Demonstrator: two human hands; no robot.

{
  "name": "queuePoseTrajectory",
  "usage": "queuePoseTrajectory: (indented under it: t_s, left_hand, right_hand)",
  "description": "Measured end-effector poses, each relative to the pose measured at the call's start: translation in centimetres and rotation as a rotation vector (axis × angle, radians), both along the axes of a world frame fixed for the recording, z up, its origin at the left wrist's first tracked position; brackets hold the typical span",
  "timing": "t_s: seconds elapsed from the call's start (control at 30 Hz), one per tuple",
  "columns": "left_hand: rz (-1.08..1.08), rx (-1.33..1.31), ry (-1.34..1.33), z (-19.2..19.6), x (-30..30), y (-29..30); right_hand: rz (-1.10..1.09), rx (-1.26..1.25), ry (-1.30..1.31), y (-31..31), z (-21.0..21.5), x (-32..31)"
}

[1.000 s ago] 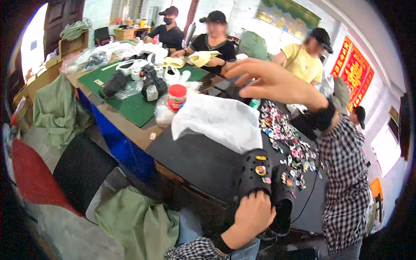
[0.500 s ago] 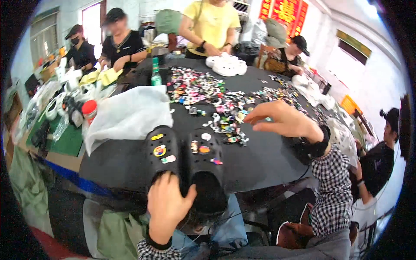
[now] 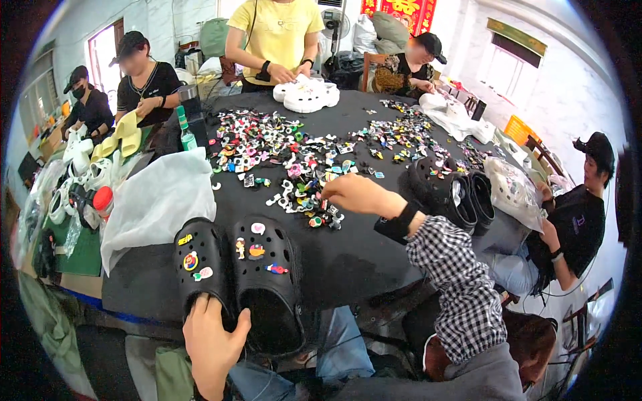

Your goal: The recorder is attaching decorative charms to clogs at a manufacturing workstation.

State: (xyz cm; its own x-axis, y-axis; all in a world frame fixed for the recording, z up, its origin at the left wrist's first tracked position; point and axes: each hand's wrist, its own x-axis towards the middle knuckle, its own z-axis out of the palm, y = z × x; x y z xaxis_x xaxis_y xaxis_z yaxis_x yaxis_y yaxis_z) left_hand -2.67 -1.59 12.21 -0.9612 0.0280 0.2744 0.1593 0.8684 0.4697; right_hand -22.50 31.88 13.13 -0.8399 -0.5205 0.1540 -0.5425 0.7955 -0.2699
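Note:
Two black clogs stand side by side at the near edge of the table, toes pointing away, with colourful charms set in their holes. My left hand (image 3: pixel 214 344) has its fingers inside the opening of the left clog (image 3: pixel 217 260), the thumb outside by the right clog (image 3: pixel 262 275). Over the near end of a heap of small loose charms (image 3: pixel 294 194) is my right hand (image 3: pixel 364 195). Its fingers are drawn together and point down at the charms. Whatever lies between its fingertips is hidden or too small to make out.
A white cloth-like sheet (image 3: pixel 157 200), a green bottle (image 3: pixel 186 130) and a red-lidded jar (image 3: pixel 103 199) are to the left. Black shoes (image 3: pixel 461 200) and a bagged white clog (image 3: pixel 513 187) are at the right. Several people work around the table, one handling white clogs (image 3: pixel 307 95).
My view has turned to the right, so the clogs and table appear farther left. My right hand has come down to the charms and its spread fingers have closed together. My left hand stays in the clog.

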Motion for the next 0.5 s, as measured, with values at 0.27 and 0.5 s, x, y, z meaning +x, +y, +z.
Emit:
queuePoseTrajectory:
  t_s: [0.27, 0.5]
  left_hand:
    - [0.001, 0.019, 0.015, -0.2, 0.0, -0.1]
    - [0.009, -0.008, -0.002, -0.1, -0.1, -0.1]
  right_hand:
    - [-0.001, -0.035, 0.069, -0.8, -3.1, -2.7]
    - [-0.062, -0.27, -0.065, -0.5, -4.0, -2.8]
